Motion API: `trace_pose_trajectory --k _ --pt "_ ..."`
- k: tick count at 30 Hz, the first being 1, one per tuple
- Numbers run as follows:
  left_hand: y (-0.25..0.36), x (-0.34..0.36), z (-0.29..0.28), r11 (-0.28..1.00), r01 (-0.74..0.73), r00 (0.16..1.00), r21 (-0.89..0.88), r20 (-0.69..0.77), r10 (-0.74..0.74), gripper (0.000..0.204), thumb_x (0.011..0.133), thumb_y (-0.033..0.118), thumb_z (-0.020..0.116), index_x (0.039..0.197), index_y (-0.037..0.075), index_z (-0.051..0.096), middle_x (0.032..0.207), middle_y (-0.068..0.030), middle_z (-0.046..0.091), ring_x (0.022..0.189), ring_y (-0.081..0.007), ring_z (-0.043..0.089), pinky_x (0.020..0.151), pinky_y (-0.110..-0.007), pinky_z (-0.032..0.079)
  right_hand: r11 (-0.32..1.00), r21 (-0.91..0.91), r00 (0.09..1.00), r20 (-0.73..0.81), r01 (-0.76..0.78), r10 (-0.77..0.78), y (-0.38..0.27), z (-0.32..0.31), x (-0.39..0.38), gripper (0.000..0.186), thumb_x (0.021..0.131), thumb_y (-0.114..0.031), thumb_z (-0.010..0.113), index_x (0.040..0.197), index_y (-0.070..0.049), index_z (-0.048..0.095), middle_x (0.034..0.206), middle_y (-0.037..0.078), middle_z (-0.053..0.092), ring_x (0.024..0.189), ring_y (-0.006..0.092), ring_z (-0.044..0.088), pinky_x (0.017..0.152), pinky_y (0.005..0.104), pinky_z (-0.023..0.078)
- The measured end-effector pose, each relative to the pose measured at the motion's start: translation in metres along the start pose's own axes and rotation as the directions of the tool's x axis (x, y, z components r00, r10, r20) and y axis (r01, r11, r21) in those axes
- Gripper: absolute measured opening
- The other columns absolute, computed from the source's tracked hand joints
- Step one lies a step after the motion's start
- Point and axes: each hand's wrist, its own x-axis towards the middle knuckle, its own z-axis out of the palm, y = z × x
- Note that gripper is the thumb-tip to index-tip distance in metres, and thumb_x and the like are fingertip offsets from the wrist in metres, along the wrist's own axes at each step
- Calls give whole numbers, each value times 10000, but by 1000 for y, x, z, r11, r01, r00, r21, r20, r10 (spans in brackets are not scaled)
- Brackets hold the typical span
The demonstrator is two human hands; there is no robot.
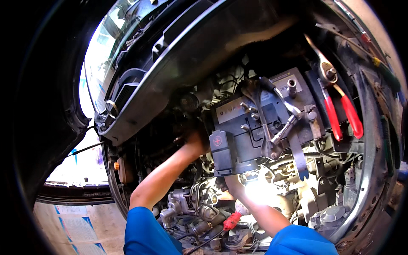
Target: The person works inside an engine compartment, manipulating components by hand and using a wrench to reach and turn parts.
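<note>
Both of my arms, in blue sleeves, reach down into a car's engine bay. My left hand (196,140) goes into the dark gap left of the battery (242,146); its fingers are lost in shadow. Below the battery's near edge, my right hand (233,183) reaches in among the engine parts, fingers mostly hidden. What either hand touches or holds cannot be made out. Just under my right wrist lies a lit work lamp (232,221) with a red grip and black cord. Close to it are metal engine housings (209,199).
On the battery lie several sockets (253,112), a ratchet (289,123), a metal bracket (264,127) and a flat strip tool (298,157). Red-handled pliers (335,106) rest to the right. The raised hood (46,76) is at left; a dark panel (170,70) overhangs the far side.
</note>
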Motion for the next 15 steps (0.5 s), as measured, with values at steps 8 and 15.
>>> trace_pose_trajectory --k 8,15 --pt "-23 -6 -43 596 103 824 797 267 -500 417 836 275 570 1126 -21 612 1164 -239 598 1133 -365 546 1018 -434 396 986 138 990 112 -96 81 13 23 7 170 951 -288 451 951 -120 423 713 71 533 510 103 444 381 219 294" --pt "25 18 -38 439 -118 755 891 368 -543 433 818 161 522 1214 0 586 1092 -243 624 1049 -340 594 936 -426 451 968 247 999 -2 -40 41 -11 16 -5 93 890 -184 437 844 -108 412 694 66 495 513 103 399 385 217 262"
